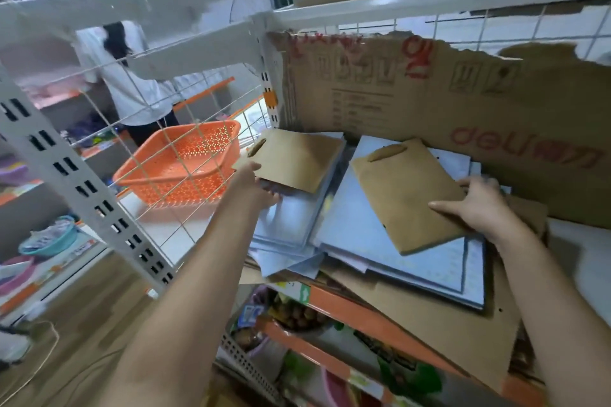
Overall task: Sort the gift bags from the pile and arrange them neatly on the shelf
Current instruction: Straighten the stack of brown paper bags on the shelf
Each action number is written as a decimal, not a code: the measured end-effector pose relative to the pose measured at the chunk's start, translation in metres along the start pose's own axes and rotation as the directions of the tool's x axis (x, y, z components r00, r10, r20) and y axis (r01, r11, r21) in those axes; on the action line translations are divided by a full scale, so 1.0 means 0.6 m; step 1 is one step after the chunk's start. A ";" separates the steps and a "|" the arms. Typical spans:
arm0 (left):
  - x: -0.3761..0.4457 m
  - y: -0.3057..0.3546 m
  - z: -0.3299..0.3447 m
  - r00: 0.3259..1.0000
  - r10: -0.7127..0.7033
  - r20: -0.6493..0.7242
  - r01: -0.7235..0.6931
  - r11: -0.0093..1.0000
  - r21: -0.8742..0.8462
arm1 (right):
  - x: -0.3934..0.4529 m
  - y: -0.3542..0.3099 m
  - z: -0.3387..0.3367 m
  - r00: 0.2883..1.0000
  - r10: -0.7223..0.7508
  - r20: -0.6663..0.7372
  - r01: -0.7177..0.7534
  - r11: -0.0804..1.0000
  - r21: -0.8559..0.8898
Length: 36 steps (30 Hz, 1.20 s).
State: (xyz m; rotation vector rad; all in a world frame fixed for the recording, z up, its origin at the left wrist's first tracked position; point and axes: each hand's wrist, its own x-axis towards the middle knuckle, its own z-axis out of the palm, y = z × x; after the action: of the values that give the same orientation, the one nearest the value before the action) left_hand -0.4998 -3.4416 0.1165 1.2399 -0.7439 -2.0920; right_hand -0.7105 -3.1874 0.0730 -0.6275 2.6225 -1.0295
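Two flat brown paper gift bags lie on a shelf over a pile of pale blue flat bags (360,235). My left hand (254,187) grips the near edge of the left brown bag (294,157), thumb on top and fingers underneath. My right hand (479,205) holds the right brown bag (410,192) by its near right corner, thumb lying across its top. Both bags show a brown handle at their far end. The blue pile is fanned out unevenly and overhangs the shelf's front edge.
A torn cardboard sheet (463,102) stands at the back of the shelf (363,311), and another lies under the pile. Beyond a wire mesh divider at left sits an orange perforated basket (185,165). A person in white stands at far left. Lower shelves hold goods.
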 end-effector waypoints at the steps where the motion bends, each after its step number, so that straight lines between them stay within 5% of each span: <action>1: 0.000 0.004 0.006 1.000 0.021 0.001 -0.021 1.000 -0.006 | -0.003 -0.003 0.000 1.000 -0.004 -0.016 0.004 1.000 0.009; 5: 0.009 0.009 0.029 0.981 0.182 0.074 -0.174 0.979 -0.103 | -0.013 -0.013 -0.002 0.999 -0.014 -0.053 0.016 0.999 0.034; 8: 0.031 0.001 0.031 0.978 0.206 -0.041 -0.208 0.977 -0.057 | -0.020 -0.018 -0.002 0.996 -0.027 -0.079 0.029 0.999 0.033; 10: 0.033 0.005 0.025 0.984 0.132 -0.121 -0.155 0.967 -0.204 | -0.024 -0.020 -0.004 0.994 -0.036 -0.099 0.040 0.999 0.036; 15: 0.012 -0.020 -0.007 0.949 0.298 -0.104 -0.314 0.927 -0.207 | -0.035 -0.016 -0.020 0.992 -0.024 -0.122 0.038 0.992 0.120; 26: -0.083 -0.108 -0.031 0.884 0.375 0.278 -0.440 0.869 0.227 | -0.064 0.042 -0.066 0.979 0.163 -0.120 -0.042 0.746 0.665; 36: -0.117 -0.209 0.044 0.838 0.307 0.451 -0.463 0.836 0.293 | -0.117 0.180 -0.139 0.947 0.299 -0.120 -0.071 0.558 0.827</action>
State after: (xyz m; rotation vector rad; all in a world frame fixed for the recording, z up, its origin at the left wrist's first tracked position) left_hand -0.5217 -3.3024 0.0776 0.7568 -1.5267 -1.9008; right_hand -0.7135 -3.0341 0.0635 0.0267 1.9235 -2.1297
